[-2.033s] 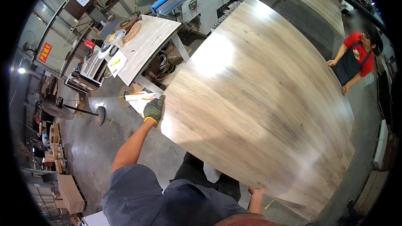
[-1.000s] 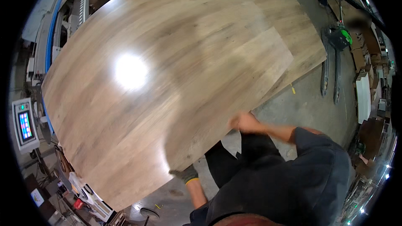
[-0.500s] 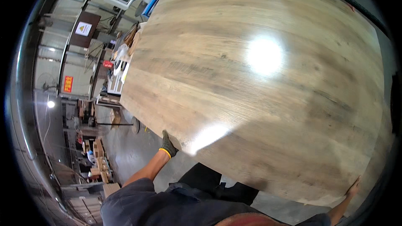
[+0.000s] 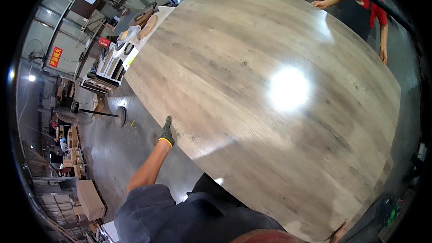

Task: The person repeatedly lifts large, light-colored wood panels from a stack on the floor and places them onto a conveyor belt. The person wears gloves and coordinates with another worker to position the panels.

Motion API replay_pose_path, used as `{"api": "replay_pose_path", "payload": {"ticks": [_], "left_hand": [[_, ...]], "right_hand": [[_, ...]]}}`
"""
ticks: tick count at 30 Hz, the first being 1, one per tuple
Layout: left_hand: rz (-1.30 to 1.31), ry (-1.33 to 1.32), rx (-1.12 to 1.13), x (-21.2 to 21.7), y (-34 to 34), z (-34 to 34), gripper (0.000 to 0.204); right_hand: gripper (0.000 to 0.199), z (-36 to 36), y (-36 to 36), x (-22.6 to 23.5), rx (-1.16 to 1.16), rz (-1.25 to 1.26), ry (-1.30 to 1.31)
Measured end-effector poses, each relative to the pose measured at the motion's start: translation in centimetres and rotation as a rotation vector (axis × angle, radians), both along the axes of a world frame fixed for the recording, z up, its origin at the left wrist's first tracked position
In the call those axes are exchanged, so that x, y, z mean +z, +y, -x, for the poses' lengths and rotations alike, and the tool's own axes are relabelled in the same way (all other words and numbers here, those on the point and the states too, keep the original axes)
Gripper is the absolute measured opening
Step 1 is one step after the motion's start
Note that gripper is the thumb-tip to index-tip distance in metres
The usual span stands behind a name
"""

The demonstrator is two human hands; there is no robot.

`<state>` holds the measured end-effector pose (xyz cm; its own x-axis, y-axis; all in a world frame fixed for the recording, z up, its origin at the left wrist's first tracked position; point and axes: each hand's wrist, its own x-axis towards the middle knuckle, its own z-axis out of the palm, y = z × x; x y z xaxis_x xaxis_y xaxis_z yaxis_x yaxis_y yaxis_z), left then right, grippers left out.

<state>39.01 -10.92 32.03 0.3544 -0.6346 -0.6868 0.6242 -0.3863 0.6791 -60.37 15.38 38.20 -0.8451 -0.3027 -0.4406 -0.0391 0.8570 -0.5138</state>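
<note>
While the left hand, in a dark glove with a yellow cuff, grips the left edge of the big wooden board, the fingers are closed on that edge. The board is very wide and shiny, with a bright spot of light on it. It fills most of the view and lies in front of the person, held up off the floor.

At the bottom right, the right hand touches the near corner of the board. Only a small part of this hand shows, so you cannot tell if its fingers are closed or apart.

On the far side, another person in a red shirt has one hand on the far edge of the board.

To the left of the board is bare grey floor with room to step. A fan on a round stand is near the left edge, but not touching. A white work table with round wooden pieces sits just beside the board's far left corner. Stacks of wood stand well apart, lower left.
</note>
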Motion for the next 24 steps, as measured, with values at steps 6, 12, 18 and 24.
{"api": "replay_pose_path", "payload": {"ticks": [6,12,18,24], "left_hand": [[0.058,0.023,0.021,1.6,-1.1,-1.4,0.068],[0.065,0.162,0.016,5.7,-1.4,-2.2,0.058],[-0.117,0.138,0.157,0.1,0.8,-10.1,0.034],[-0.19,-0.008,0.104,-1.9,1.1,-11.8,0.041]], "right_hand": [[0.063,-3.4,1.8,1.6,-0.026,0.08,-0.086],[0.055,-8.7,1.9,7.3,-0.053,0.094,-0.066],[0.053,-8.6,2.0,8.5,-0.004,0.064,-0.165],[0.053,-8.3,2.2,10.1,0.023,0.037,-0.214]]}}
